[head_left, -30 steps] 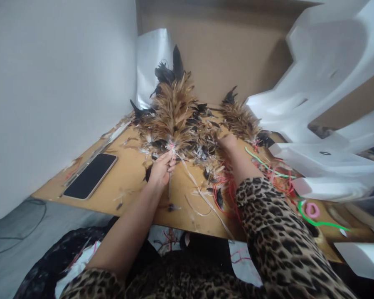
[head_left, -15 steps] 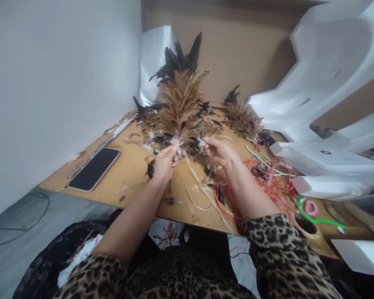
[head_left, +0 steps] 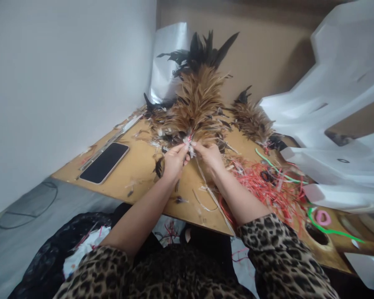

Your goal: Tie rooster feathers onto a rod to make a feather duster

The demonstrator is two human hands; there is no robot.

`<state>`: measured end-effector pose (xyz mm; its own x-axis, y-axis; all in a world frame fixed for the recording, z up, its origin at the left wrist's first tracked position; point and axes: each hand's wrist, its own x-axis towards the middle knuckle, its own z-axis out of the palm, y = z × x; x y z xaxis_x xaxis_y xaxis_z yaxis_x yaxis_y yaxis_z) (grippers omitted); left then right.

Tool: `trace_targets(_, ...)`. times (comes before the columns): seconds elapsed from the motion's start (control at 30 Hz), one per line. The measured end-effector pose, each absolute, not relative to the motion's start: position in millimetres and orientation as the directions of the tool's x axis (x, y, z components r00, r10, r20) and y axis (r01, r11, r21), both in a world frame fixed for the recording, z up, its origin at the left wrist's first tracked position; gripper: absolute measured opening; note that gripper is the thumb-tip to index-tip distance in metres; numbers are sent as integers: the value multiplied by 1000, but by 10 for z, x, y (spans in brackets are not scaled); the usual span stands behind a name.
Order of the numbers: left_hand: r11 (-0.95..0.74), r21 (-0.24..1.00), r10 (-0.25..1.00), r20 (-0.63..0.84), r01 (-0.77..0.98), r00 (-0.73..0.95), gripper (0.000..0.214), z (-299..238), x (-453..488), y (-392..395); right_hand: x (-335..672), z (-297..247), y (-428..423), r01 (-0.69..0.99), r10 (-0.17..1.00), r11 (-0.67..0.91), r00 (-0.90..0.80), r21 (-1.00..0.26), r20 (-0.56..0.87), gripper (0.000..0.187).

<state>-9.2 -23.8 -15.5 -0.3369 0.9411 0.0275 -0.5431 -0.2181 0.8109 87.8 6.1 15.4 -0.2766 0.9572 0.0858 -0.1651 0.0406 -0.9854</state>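
A large bundle of brown feathers (head_left: 199, 95) with black plumes at its far end stands over the middle of the table. Its near end is a pale, tied base with a bit of red on it. My left hand (head_left: 175, 162) is closed round that base. My right hand (head_left: 210, 157) pinches at the same base from the other side, thumb and fingers together. A whitish string (head_left: 209, 189) trails from the base down toward the table's front edge. Whether the right fingers hold a separate feather I cannot make out.
A phone (head_left: 104, 163) lies on the left of the table (head_left: 146, 187). To the right are a smaller feather bundle (head_left: 252, 120), a heap of red strings (head_left: 264, 187), green strips (head_left: 336, 231) and a pink ring (head_left: 323, 217). White curved shapes (head_left: 339, 83) rise at the far right.
My right hand has moved left from loose feathers beside the bundle to its tied base, meeting my left hand. The left hand keeps its grip. The view has shifted slightly.
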Motion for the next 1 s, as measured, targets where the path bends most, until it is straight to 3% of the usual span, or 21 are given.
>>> trace_targets(0.17,-206,807,946,19,-553,-325,33,-195,-110,-229,863,136,39,-184,920,180,-316,-966,231,36)
trace_targets(0.33,-184,822,953,15,-540,-301,33,-202,-145,-235,1032,298,60,-51,845,217,-490,-975,214,35)
trace_targets(0.57,-172,830,948,-6,-531,-317,35,-181,-112,-256,1149,340,123,-6,840,333,-452,-943,299,26)
trace_targets(1.0,-250,889,955,161,-383,-251,37,-177,-19,-329,1061,225,188,133,945,175,-302,-976,128,38)
